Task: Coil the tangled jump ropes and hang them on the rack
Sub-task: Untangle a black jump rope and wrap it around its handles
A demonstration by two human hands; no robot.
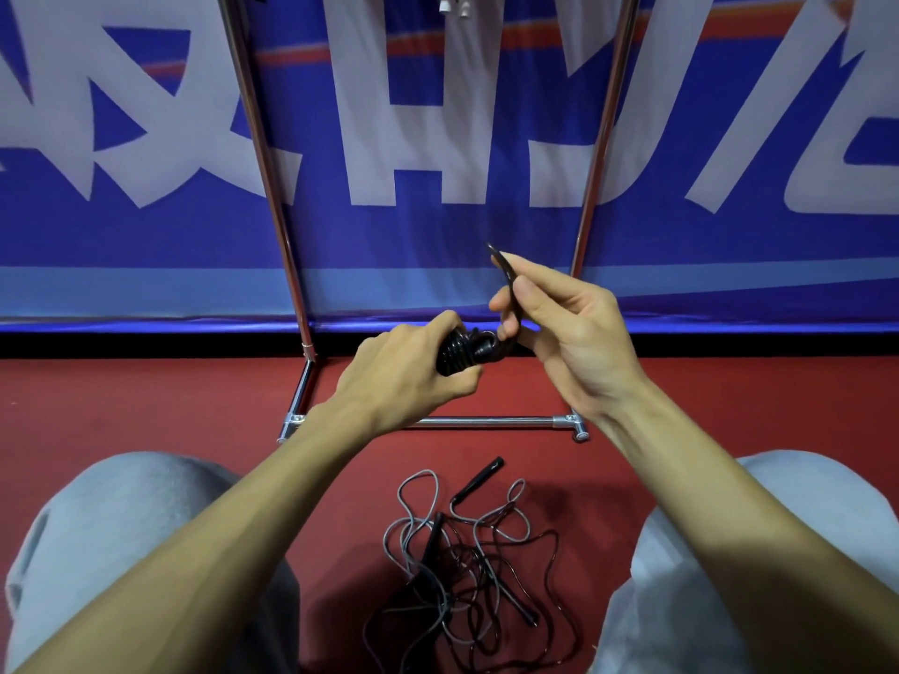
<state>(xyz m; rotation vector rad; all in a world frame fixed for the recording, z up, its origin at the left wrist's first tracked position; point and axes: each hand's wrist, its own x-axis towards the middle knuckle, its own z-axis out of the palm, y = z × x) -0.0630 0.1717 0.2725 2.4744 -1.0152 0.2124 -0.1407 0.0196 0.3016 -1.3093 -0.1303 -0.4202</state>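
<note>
Progress: early-to-middle, I'd guess. One rope is wound up but not hung, and plenty is left on the floor.
Rope in hand: the coiled rope is a tight black bundle held mid-air at the centre of the view, in front of the rack.
Left hand: the left hand comes in from 8 o'clock, knuckles up, fingers curled round the bundle and gripping it.
Right hand: the right hand sits at 3 o'clock of the bundle, thumb and fingers pinching the loose end, which pokes up toward 12. It looks like the last wrap or tuck.
Left to do: the tangled pile of black and grey cords with black handles lies at 6 o'clock between the knees.
Rack: chrome posts at 12 o'clock. Some white bits dangle at the top edge, can't tell what they are.
</note>
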